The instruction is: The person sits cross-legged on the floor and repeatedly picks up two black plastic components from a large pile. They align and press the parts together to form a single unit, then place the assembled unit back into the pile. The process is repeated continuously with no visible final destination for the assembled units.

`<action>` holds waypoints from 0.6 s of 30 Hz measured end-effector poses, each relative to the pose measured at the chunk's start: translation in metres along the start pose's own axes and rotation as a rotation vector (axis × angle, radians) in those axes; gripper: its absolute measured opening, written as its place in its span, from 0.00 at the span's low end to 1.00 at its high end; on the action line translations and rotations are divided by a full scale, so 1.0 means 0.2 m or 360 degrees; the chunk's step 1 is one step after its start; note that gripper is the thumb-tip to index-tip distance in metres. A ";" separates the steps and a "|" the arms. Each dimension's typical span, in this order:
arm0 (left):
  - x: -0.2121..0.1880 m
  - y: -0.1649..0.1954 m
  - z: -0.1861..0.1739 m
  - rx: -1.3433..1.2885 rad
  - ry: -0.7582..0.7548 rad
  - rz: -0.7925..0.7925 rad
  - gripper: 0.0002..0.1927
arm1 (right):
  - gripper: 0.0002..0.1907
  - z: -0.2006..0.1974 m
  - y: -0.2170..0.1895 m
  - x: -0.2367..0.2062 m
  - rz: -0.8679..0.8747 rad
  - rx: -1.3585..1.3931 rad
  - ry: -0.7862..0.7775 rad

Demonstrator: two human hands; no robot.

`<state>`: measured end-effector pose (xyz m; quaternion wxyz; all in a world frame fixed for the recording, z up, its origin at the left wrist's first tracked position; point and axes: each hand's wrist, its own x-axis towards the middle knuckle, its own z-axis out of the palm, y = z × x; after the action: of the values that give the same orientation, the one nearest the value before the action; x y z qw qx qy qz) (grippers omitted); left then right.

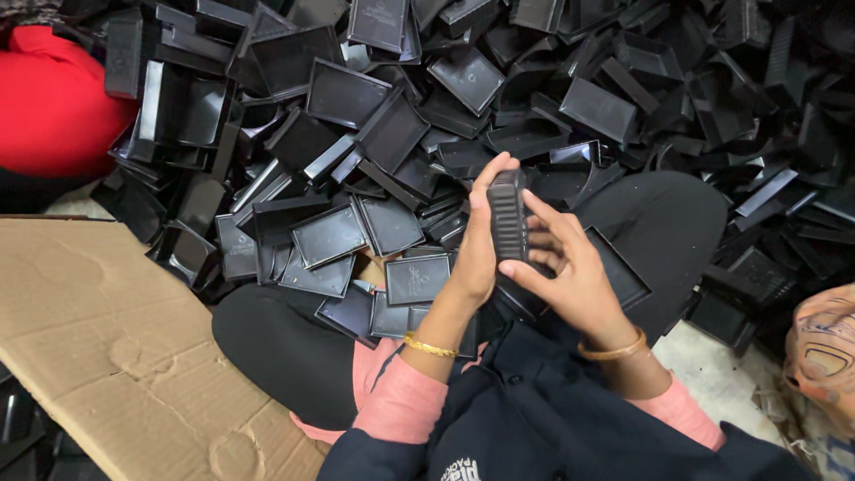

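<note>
While a stack of black trays (508,216) is pinched upright between the left hand (475,254) and the right hand (570,272) above the lap, slippage could be caused by the loose fingertip grip, scattering it into the pile of trays (374,134). Its long axis is held near vertical, top pointing away.

Soft, even light from above puts pale glare on the glossy black plastic trays (343,233), shadows pooling dark between them, with the far corners beyond the heap dim and slightly blurred.
</note>
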<state>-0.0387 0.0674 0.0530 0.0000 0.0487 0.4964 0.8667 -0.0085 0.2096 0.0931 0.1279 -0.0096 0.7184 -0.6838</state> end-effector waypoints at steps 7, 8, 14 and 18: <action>0.05 0.05 -0.26 0.0789 -0.0020 0.0133 0.23 | 0.31 -0.16 -0.06 0.00 0.0528 0.0612 -0.0437; 0.04 0.05 -0.28 0.0778 0.0098 0.0089 0.22 | 0.29 -0.16 -0.07 -0.01 0.0430 0.0384 -0.0369; -0.01 0.05 -0.26 0.0802 0.0262 0.0267 0.22 | 0.21 -0.01 -0.15 -0.06 0.0183 -0.0466 -0.0019; 0.00 0.23 -0.30 0.1082 0.0385 0.0390 0.20 | 0.26 0.00 -0.21 -0.03 0.0040 -0.0482 -0.0175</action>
<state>-0.0417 -0.0079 0.0617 -0.1784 0.0023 0.7424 0.6458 -0.0099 0.2083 0.1356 0.1726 -0.0572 0.8053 -0.5643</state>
